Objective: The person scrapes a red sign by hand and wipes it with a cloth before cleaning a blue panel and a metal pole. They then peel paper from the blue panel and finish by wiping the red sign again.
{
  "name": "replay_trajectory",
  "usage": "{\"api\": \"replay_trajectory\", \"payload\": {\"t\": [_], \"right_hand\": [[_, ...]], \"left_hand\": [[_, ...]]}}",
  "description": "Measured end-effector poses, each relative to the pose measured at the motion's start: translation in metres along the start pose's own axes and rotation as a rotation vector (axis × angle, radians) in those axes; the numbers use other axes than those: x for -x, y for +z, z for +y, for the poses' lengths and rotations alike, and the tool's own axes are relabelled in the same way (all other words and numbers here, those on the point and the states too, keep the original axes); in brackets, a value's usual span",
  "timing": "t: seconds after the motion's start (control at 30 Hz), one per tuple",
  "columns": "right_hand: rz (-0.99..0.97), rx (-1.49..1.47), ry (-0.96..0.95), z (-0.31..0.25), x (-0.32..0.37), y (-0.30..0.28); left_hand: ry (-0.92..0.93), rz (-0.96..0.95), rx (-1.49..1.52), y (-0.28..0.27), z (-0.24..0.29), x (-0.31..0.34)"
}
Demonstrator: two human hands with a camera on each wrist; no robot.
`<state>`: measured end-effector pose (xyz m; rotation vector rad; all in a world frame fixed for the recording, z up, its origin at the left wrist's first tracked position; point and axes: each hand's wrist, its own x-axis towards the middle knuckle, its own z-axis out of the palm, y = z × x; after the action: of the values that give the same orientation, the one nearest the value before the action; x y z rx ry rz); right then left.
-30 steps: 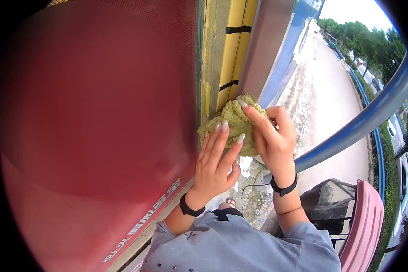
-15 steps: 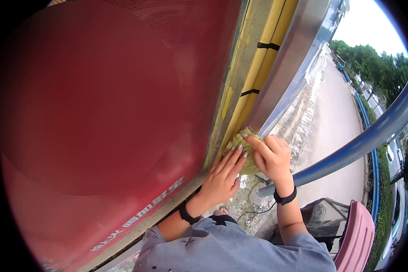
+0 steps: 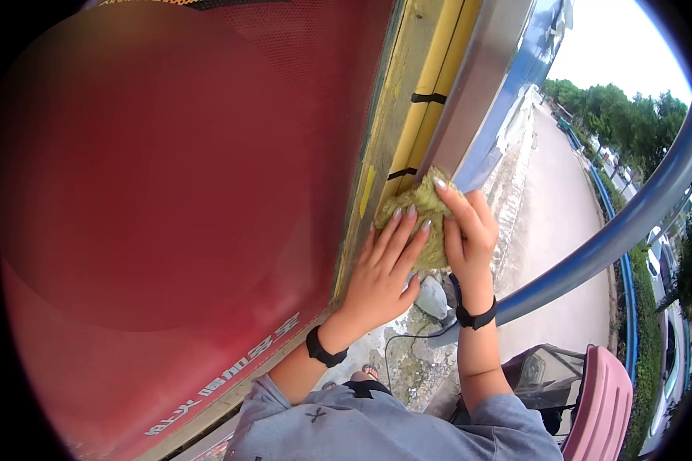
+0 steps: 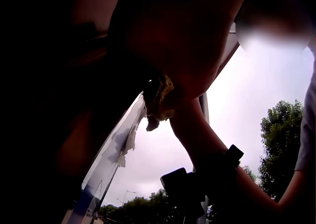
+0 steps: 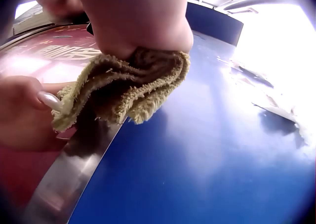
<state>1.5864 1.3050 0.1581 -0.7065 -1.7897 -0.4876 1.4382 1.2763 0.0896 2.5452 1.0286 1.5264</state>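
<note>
A fuzzy yellow-green cloth (image 3: pixel 432 247) lies bunched against the metal edge strip (image 3: pixel 473 92) and the yellow strips beside it. My right hand (image 3: pixel 471 230) grips the cloth on its right side, index finger stretched along the top. On the left side, my left hand (image 3: pixel 384 269) presses it with nearly straight fingers. In the right wrist view the folded cloth (image 5: pixel 143 93) hangs below the right hand over the strip's edge, with a left fingernail (image 5: pixel 49 100) touching its other side. The left wrist view is very dark and shows only a scrap of cloth (image 4: pixel 160 93).
A large red panel (image 3: pixel 207 192) with white lettering fills the left. Blue sheeting (image 5: pixel 197 150) adjoins the metal strip, torn farther up. A thick blue-grey pole (image 3: pixel 592 238) slants across on the right. Low down are a stone (image 3: pixel 431 296), a thin cable and a pink seat-like object (image 3: pixel 603 407).
Both hands and the cloth have slid down along the metal strip, then back up toward the lower black tie. The head view has shifted along with them.
</note>
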Motion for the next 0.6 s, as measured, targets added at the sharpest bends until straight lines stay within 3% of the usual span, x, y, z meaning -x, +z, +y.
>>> {"api": "replay_trajectory", "payload": {"t": [0.1,0.2,0.27,0.43,0.6], "right_hand": [[-0.085,-0.011,-0.004,0.004,0.073,0.017],[-0.103,0.048,0.111,-0.020,0.127,0.028],[-0.073,0.152,0.185,-0.034,0.143,0.031],[0.143,0.365,0.096,-0.038,0.107,0.015],[0.046,-0.005,0.326,-0.043,0.071,0.016]], "left_hand": [[-0.046,-0.091,-0.091,0.036,-0.019,0.065],[-0.133,-0.201,-0.113,0.058,-0.028,0.115],[-0.158,-0.185,-0.095,0.058,-0.026,0.114],[-0.071,-0.075,-0.116,0.038,-0.012,0.059],[0.010,0.058,-0.140,0.016,0.001,0.007]]}}
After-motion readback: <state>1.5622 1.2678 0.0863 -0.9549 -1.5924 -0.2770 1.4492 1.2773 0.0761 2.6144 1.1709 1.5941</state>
